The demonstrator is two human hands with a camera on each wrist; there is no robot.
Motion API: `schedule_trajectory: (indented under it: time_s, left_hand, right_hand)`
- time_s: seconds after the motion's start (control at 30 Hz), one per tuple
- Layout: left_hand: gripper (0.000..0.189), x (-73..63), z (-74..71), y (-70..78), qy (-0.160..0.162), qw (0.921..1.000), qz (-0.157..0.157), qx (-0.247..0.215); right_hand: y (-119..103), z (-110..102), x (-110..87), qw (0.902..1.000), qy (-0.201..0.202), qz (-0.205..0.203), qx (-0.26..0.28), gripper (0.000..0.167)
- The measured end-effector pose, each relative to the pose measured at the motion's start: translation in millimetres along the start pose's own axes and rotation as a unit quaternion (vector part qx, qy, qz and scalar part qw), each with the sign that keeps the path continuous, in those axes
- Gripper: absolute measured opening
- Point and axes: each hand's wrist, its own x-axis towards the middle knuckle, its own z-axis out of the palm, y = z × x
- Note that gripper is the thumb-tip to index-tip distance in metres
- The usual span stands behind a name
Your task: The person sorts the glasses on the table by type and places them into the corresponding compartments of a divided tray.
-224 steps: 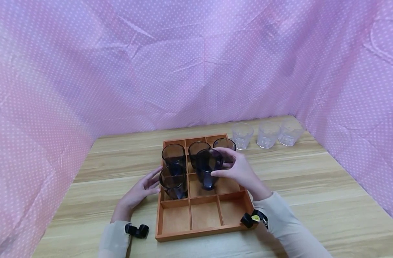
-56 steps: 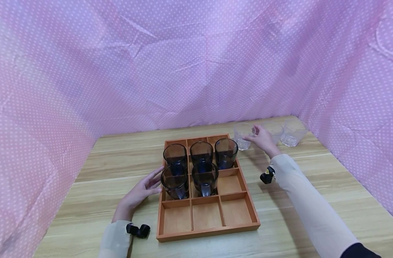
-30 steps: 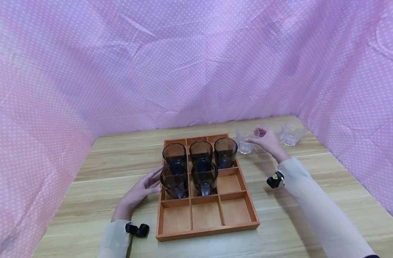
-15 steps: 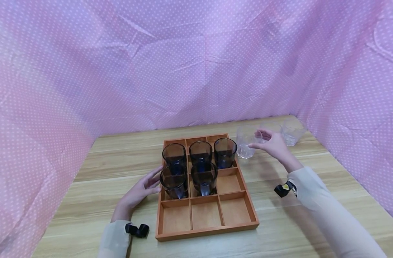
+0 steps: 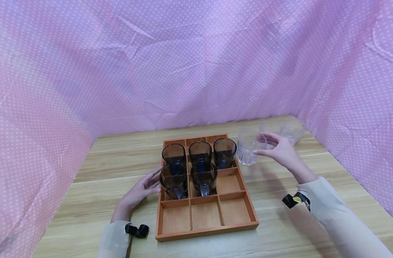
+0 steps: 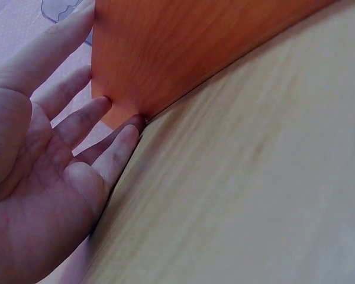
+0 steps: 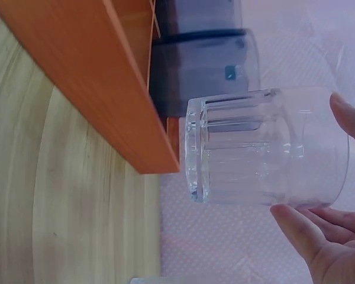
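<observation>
- Pink dotted cloth (image 5: 196, 71) hangs well beyond all the fingers.
- Pale wooden table (image 5: 115, 157) spreads beneath them.
- Orange-brown tray (image 5: 206, 235) lies between the left hand (image 5: 140, 190) and the right hand (image 5: 282, 150). The left fingers, loosely extended, touch its outer side and grip nothing; so light a contact might let it slide if knocked.
- Five dark glasses (image 5: 225, 157) stand in the tray, left of the right fingers. The nearest could be clinked, or the tray wall caught, should the right hand swing across too low.
- Two more clear glasses (image 5: 270, 127) stand just beyond the right fingers; a backward brush of the knuckles could tip one.
- One clear glass (image 5: 247, 148) is in the right hand's grasp, thumb and fingers curled round it toward the rim. It appears raised, just outside the tray; smooth walls and a slack pinch could make it slip.
</observation>
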Motion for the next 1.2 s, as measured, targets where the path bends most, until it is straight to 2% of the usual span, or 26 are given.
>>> schedule_trajectory:
  time_s: [0.13,0.3,0.5,0.8,1.07,1.2]
  left_hand:
    - [0.077,-0.6,2.3,0.3,0.001,1.0000,0.001,-0.002]
    - [0.078,-1.0,5.0,0.6,0.003,1.0000,0.001,-0.005]
    - [0.078,-1.6,7.9,0.6,0.006,1.0000,0.004,-0.006]
    - [0.077,-4.5,11.6,-1.2,0.011,0.9999,0.004,0.001]
    - [0.077,-5.6,16.0,-0.6,0.010,0.9999,0.008,-0.001]
    - [0.077,-6.6,18.3,-0.4,0.015,0.9999,0.007,0.002]
  right_hand:
    - [-2.0,-3.6,-11.8,0.9999,0.000,-0.007,-0.010,0.074]
    - [-4.5,-5.7,-26.1,0.9998,-0.011,-0.016,0.003,0.072]
    - [-10.5,-1.6,-42.6,0.9974,-0.027,-0.041,0.052,0.070]
    - [-19.7,18.6,-64.2,0.9895,-0.086,-0.070,0.093,0.070]
    - [-29.2,32.3,-79.9,0.9740,-0.158,-0.069,0.146,0.079]
    - [-31.8,39.6,-84.7,0.9699,-0.173,-0.083,0.150,0.078]
